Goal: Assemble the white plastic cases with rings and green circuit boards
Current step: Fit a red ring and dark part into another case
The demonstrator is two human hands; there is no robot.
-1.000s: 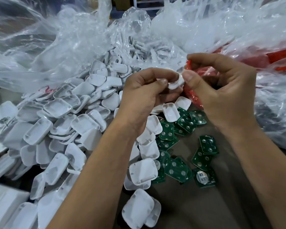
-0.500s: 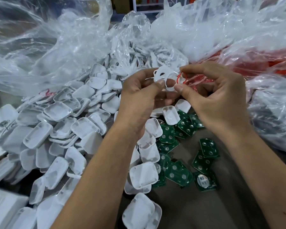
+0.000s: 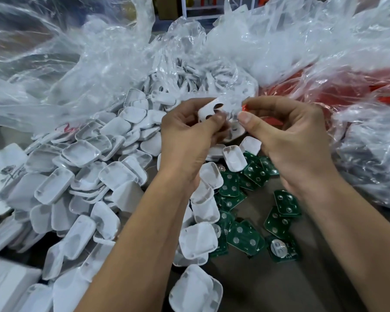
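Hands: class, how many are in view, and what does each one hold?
2. The left hand at centre grips a white case; the right hand beside it pinches a small red piece.

Bare worktop (image 3: pixel 245 287) open between forearms, near edge. White cases (image 3: pixel 81 194) heaped over left side. Green boards (image 3: pixel 245 239) scattered at centre. Crumpled plastic bags (image 3: pixel 99 64) wall off far side and right.

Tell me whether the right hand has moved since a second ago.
Yes. The right hand has shifted slightly left and down in the view, ending closer to the green circuit boards below it.
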